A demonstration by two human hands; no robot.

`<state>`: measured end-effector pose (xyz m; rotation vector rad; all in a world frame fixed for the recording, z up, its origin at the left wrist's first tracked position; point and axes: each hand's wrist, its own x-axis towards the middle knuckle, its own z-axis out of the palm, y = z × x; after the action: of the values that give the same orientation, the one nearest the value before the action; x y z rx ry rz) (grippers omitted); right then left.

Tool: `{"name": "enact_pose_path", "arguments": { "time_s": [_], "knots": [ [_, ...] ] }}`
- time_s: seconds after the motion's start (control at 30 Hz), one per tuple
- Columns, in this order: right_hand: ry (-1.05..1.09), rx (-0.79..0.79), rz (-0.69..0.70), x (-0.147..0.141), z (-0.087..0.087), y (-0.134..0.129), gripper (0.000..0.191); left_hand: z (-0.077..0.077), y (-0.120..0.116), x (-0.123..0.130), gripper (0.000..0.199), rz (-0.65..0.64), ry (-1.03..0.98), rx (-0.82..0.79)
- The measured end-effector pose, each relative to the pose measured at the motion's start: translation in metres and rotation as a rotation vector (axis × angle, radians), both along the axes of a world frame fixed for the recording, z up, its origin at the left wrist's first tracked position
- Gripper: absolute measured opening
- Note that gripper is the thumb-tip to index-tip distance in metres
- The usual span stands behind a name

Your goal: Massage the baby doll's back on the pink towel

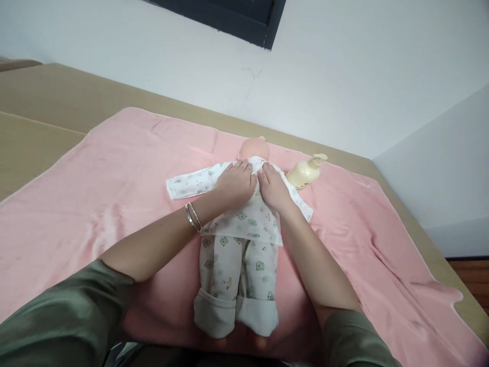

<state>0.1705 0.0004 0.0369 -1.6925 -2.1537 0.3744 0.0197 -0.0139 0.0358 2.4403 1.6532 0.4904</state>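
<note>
A baby doll lies on its back on a pink blanket (141,163), its bald head (254,148) pointing away from me. It wears a white printed top (244,221) and matching trousers (227,265) with turned-up cuffs. My left hand (237,182) rests flat on the left part of the doll's chest, fingers pointing up toward its neck. On the right part of the chest lies my right hand (272,186), fingers extended, close beside the left one. Neither hand grips anything. The doll's sleeves stretch out to both sides.
A cream pump bottle (304,172) lies tilted by the doll's right-hand sleeve in view. The blanket covers a tan tabletop (49,97) that meets a white wall (336,76). A dark frame (244,15) is on the wall.
</note>
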Motion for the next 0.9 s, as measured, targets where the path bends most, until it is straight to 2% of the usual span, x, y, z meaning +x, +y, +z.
{"name": "enact_pose_path", "arguments": {
  "time_s": [0.1,0.2,0.27,0.37,0.5,0.6,0.73,0.83,0.9],
  "knots": [
    [-0.11,-0.023,-0.027,-0.013,0.007,-0.018,0.063,-0.005,0.014,-0.007,0.055,-0.006,-0.021,0.006],
    [-0.235,-0.078,0.013,-0.025,0.017,-0.04,0.062,-0.009,0.027,-0.012,0.056,0.059,-0.08,-0.03],
    [-0.273,-0.098,0.039,-0.027,0.021,-0.045,0.062,-0.009,0.028,-0.012,0.056,0.101,-0.105,-0.043],
    [-0.182,-0.051,0.056,-0.015,0.019,-0.032,0.059,-0.003,0.018,-0.006,0.053,0.109,-0.056,-0.013],
    [-0.001,0.023,0.018,0.006,0.006,0.001,0.053,0.005,-0.006,0.007,0.049,0.038,0.092,0.051],
    [-0.008,0.026,0.008,0.009,0.0,0.011,0.053,0.003,-0.012,0.011,0.05,0.021,0.121,0.104],
    [-0.145,0.03,-0.01,-0.007,0.008,-0.012,0.055,-0.002,0.004,0.001,0.046,0.02,0.003,0.094],
    [-0.241,-0.03,-0.01,-0.022,0.02,-0.038,0.056,-0.004,0.02,-0.008,0.051,0.124,-0.104,-0.03],
    [-0.282,-0.059,-0.022,-0.028,0.025,-0.047,0.056,-0.007,0.024,-0.01,0.053,0.186,-0.144,-0.053]
  ]
}}
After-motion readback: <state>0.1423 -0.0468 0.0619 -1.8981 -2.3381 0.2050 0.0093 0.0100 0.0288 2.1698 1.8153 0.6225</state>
